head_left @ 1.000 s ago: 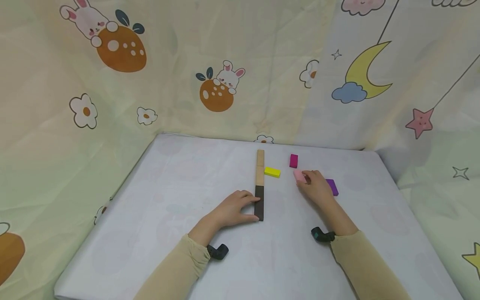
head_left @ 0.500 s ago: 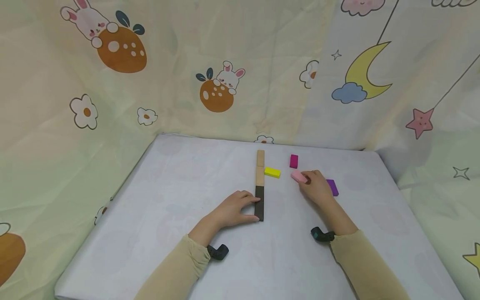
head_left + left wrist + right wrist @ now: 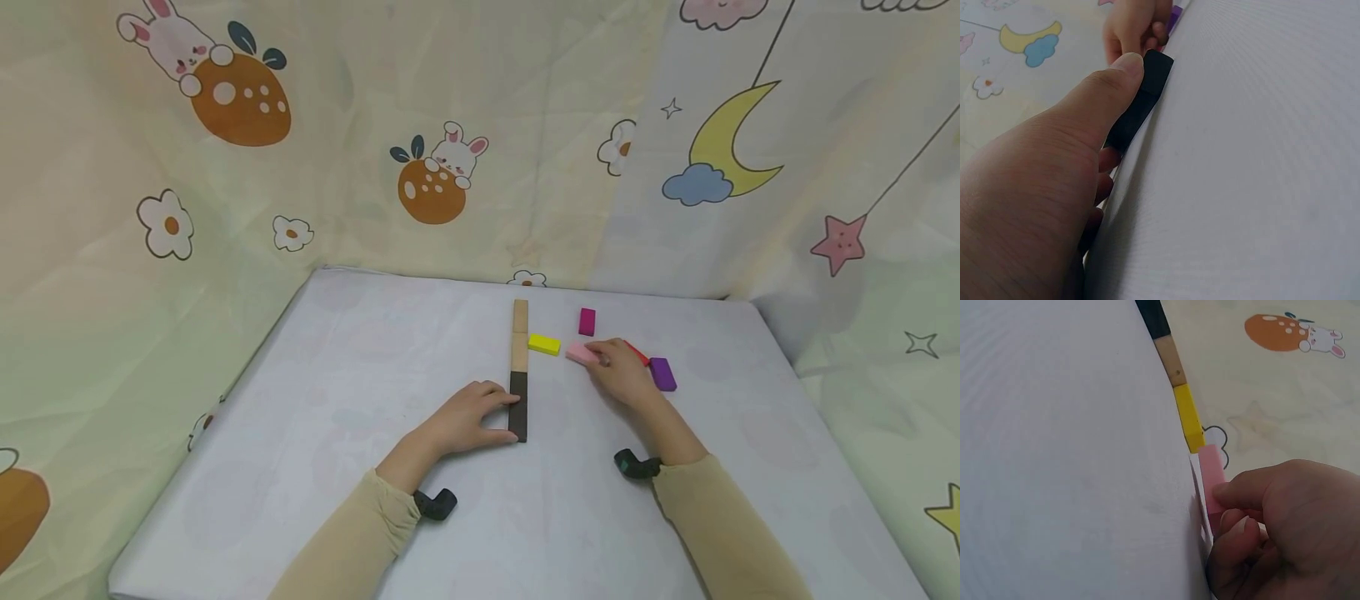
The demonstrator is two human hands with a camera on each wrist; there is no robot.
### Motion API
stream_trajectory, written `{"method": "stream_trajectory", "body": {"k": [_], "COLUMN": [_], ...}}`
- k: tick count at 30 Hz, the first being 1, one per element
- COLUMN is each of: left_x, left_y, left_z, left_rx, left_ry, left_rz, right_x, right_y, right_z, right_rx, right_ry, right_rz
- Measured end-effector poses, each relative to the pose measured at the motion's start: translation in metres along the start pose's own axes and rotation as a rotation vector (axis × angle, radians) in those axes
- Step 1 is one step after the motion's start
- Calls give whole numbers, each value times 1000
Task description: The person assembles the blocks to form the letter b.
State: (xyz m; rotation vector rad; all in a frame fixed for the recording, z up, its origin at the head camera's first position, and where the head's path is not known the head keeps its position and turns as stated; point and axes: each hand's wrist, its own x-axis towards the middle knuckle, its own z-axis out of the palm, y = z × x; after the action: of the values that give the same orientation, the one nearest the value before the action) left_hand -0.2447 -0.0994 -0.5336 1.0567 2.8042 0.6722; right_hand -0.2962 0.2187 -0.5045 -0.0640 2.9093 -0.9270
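Observation:
My left hand rests beside the black blocks, thumb and index finger spread apart and their tips touching them. In the left wrist view, the thumb lies along the black block close to its end. My right hand pinches a pink block between thumb and fingers, low over the table. The yellow block lies just left of the pink one, its left end against the row of wooden blocks. In the right wrist view, the pink block overlaps the end of the yellow block.
A magenta block lies farther back. Right of my right hand are a purple block and a partly hidden red block. The white-covered table meets printed cloth walls at the back and sides.
My right hand has moved left with the pink block, turning it to lie more crosswise near the yellow block. The red block has come into sight. My left hand has stayed in place.

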Motion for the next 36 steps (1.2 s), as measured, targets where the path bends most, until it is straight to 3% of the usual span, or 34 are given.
{"method": "stream_trajectory", "body": {"k": [21, 36], "left_x": [-1, -1], "left_y": [2, 1], "left_z": [-3, -1], "left_rx": [-5, -8], "left_ry": [-7, 0], "left_rz": [4, 7], "right_x": [5, 5], "right_y": [-3, -4], "right_z": [5, 7], "right_rx": [-24, -28], "right_ry": [14, -2], "right_rz": [-75, -57]}}
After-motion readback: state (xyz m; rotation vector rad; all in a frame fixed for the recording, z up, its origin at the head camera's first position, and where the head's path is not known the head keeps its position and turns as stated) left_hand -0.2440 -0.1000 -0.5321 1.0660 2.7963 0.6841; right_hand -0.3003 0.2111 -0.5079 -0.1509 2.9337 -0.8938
